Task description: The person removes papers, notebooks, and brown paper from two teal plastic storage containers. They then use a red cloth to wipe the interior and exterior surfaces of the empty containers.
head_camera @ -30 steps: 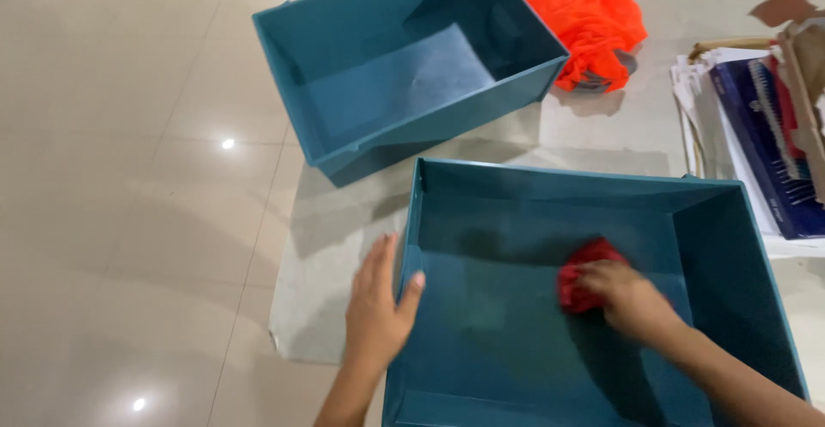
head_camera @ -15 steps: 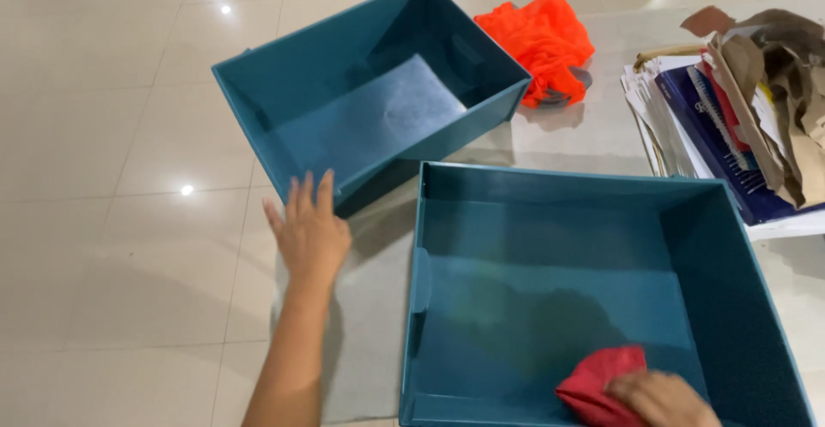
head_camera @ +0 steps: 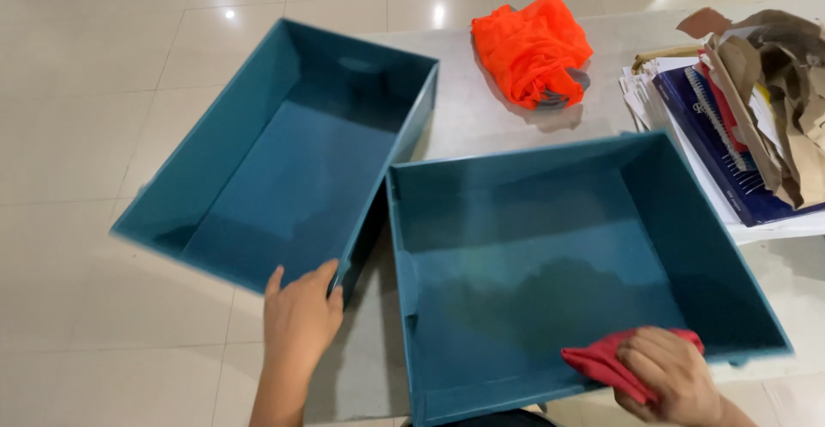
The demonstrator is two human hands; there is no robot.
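Looks like a wipe-down of 2 teal bins, and I'd guess it's at the changeover point — the right hand (head_camera: 666,374) has a red cloth (head_camera: 601,362) bunched under its curled fingers, right at the near rim of the closer teal bin (head_camera: 533,247), with part of the cloth hanging over the edge toward the person. The left hand (head_camera: 301,317) is on the near corner of the other teal bin (head_camera: 284,169), thumb and fingers spread and wrapping around the corner wall; that bin sits tilted, hanging off the white table (head_camera: 464,109) over the tiled floor (head_camera: 77,135). My read: the next move needs that far bin steadied or pulled in so the cloth can get inside it, which takes a firm hold on a thin wall. Left forearm comes straight up from the bottom of the frame, palm down; right wrist enters from the lower right, knuckles up. An orange garment (head_camera: 528,49) and a stack of notebooks and crumpled brown paper (head_camera: 748,118) sit further back.
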